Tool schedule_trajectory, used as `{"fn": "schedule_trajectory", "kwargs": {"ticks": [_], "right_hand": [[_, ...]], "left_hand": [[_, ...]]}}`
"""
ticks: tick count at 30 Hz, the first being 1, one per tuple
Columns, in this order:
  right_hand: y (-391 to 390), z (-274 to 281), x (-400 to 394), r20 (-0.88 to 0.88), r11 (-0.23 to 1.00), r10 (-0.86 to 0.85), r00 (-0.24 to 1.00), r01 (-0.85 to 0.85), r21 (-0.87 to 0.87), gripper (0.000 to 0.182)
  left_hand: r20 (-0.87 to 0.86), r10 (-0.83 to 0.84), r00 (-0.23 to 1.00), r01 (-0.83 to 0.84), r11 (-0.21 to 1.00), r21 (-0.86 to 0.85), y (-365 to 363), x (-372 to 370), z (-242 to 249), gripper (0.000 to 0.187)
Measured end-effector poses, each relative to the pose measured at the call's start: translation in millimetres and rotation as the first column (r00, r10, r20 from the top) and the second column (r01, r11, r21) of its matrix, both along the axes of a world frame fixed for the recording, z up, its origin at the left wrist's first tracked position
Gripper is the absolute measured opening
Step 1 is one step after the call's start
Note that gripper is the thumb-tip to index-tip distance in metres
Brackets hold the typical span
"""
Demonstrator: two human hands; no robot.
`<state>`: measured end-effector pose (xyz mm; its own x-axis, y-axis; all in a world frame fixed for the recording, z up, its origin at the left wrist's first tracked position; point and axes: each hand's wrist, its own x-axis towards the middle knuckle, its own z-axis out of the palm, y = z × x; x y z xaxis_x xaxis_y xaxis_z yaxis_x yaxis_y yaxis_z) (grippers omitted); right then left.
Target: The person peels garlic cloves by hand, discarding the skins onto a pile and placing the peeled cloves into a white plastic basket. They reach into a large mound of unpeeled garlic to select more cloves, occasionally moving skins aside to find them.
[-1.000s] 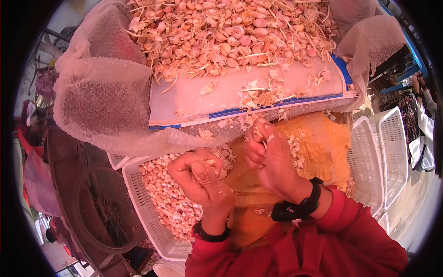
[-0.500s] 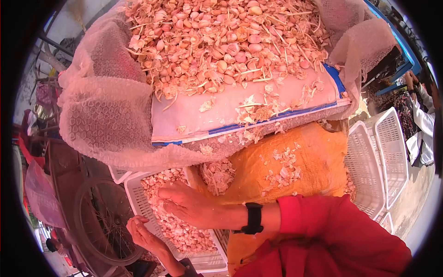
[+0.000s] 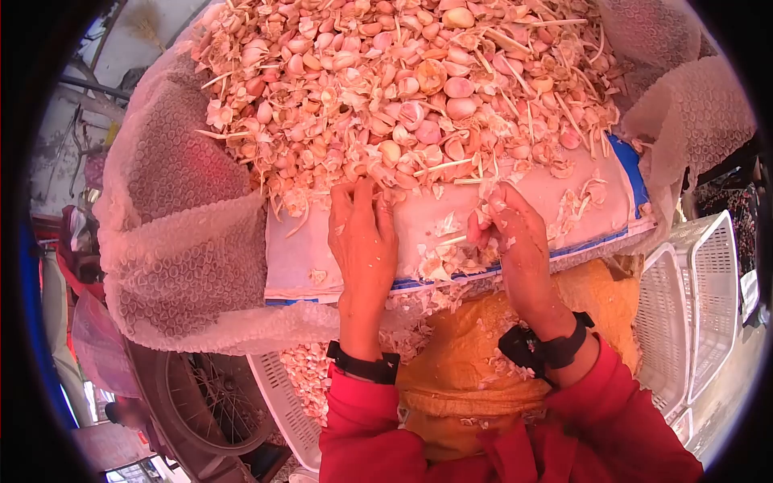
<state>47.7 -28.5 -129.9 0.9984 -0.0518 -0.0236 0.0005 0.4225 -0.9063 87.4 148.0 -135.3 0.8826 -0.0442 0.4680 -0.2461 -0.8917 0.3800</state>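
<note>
- Half a second earlier the left hand had been out at the side and the right hand down in the white slatted plastic basket point(image 3: 278, 394) of pale peeled cloves; now both had come up onto the work surface, so the work had turned from dropping a finished piece back to the heap.
- The left hand point(image 3: 362, 233) lay flat, palm down, fingers extended and close together, fingertips touching the near edge of the big heap of pinkish unpeeled garlic cloves and dry stalks point(image 3: 411, 88).
- The right hand point(image 3: 511, 233) was curled, its fingers pinching something small and pale just beside the heap; whether that was a clove or only a scrap of skin could not be made out.
- Both hands rested over the white sheet with a blue border point(image 3: 322, 258), which was strewn with papery skins near the right hand.
- The translucent bubble wrap point(image 3: 185, 241) bunched around the sheet hid what lay under it.
- The orange cloth point(image 3: 459, 362) covered the lap below, flecked with peel.
- The basket was mostly hidden by the left forearm and the bubble wrap; the white slatted crates point(image 3: 692, 298) at the right and the spoked wheel point(image 3: 209, 402) at lower left were cut off by the round edge of the view.
</note>
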Motion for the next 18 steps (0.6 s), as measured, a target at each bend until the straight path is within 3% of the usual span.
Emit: {"fn": "schedule_trajectory", "kwargs": {"ticks": [3, 6, 9, 13, 17, 18], "right_hand": [[-3.7, 1.6, 4.0, -0.036, 0.995, 0.062, 0.997, -0.059, 0.084, 0.023], [-10.0, 3.2, 4.0, -0.010, 0.992, 0.088, 0.996, -0.086, 0.095, 0.023], [-5.3, 7.4, -6.8, 0.068, 0.990, 0.134, 0.989, -0.136, 0.026, 0.020], [5.5, 8.7, -11.9, 0.174, 0.973, 0.221, 0.959, -0.230, 0.032, 0.018], [2.7, 9.7, -11.3, 0.058, 0.966, 0.242, 0.969, -0.246, 0.075, 0.018], [1.5, 7.7, -9.5, 0.020, 0.968, 0.234, 0.972, -0.235, 0.093, 0.018]], "left_hand": [[-0.101, 0.019, 0.995, -0.005, 0.991, 0.136, -11.7, -1.1, 6.7, 0.021], [-0.149, -0.042, 0.988, 0.043, 0.999, 0.008, -8.0, -4.0, 6.0, 0.019], [-0.227, -0.165, 0.960, 0.090, 0.948, -0.305, -16.9, -30.9, 36.5, 0.018], [-0.011, -0.314, 0.949, 0.302, 0.922, -0.241, -30.3, -57.1, 58.7, 0.027], [0.026, -0.441, 0.897, 0.409, 0.806, -0.429, -30.9, -90.3, 93.7, 0.033], [0.028, -0.541, 0.840, 0.489, 0.734, -0.471, -37.4, -104.8, 111.8, 0.025]]}}
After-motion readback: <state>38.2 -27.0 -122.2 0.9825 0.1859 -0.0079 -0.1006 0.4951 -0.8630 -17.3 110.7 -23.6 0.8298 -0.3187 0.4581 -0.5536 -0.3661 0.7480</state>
